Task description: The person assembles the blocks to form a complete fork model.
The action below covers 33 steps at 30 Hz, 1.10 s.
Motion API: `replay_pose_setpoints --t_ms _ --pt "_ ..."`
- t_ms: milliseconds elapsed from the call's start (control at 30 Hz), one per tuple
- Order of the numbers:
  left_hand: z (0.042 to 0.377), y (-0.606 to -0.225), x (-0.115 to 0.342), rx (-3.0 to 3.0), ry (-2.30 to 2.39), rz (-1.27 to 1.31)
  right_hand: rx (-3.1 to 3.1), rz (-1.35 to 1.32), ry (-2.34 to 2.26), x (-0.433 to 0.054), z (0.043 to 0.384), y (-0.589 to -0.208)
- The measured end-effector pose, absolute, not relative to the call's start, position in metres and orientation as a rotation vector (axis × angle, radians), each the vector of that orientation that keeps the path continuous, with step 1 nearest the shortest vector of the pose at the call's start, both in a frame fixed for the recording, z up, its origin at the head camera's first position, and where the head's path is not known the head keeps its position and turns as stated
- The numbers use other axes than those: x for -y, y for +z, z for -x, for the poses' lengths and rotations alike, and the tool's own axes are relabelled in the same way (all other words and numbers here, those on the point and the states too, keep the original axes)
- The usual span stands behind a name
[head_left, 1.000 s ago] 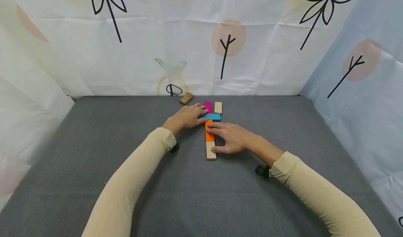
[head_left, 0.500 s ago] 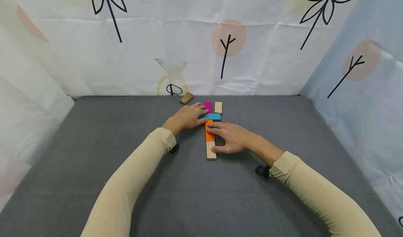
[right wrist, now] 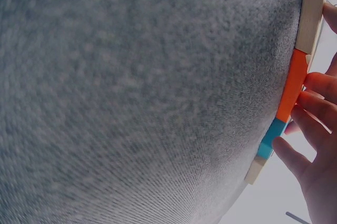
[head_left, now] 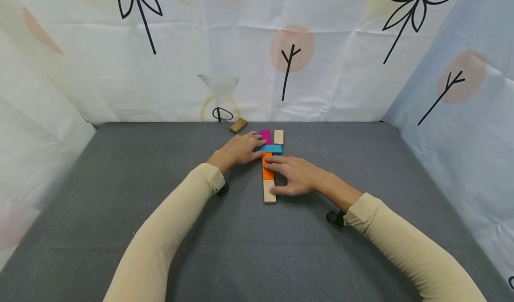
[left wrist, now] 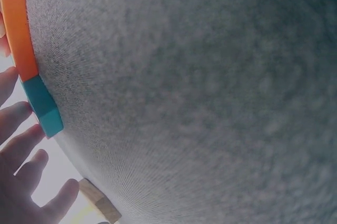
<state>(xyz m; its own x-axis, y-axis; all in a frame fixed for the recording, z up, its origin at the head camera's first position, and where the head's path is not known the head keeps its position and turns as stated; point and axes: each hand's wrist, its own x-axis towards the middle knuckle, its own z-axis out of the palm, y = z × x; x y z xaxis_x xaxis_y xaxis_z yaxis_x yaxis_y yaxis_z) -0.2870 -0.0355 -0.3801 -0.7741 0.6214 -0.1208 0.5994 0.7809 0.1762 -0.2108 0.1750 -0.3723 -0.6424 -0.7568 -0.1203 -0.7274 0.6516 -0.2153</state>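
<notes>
Flat wooden blocks lie joined on the grey table: a pale block (head_left: 269, 197) nearest, then an orange block (head_left: 267, 174), then a blue block (head_left: 275, 149) set crosswise. Beyond the blue one are a magenta block (head_left: 265, 134) and a second pale block (head_left: 279, 137), side by side. From the left, my left hand (head_left: 238, 149) rests its extended fingers on the blue block's left end, partly covering it, and by the magenta one. My right hand (head_left: 297, 175) lies at the right side, fingertips on the orange block and thumb at the near pale block. In the right wrist view its fingers (right wrist: 317, 109) are spread.
A dark brown block (head_left: 238, 125) lies apart at the table's back edge, behind my left hand. White patterned cloth (head_left: 249, 47) hangs behind the grey table (head_left: 249, 257) and at both sides.
</notes>
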Motion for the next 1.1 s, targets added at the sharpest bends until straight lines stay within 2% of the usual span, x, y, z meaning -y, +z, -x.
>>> replay_pose_setpoints --t_ms 267,467,1100 --pt "0.289 -0.375 0.04 -2.826 0.246 -0.944 -2.67 1.226 -0.221 -0.175 0.211 -0.372" --pt "0.293 -0.368 0.057 -2.912 0.293 -0.812 -2.673 1.215 -0.211 -0.175 0.211 -0.373" --pt "0.305 -0.382 0.092 -2.941 0.245 -0.576 -2.679 1.206 -0.208 -0.177 0.211 -0.374"
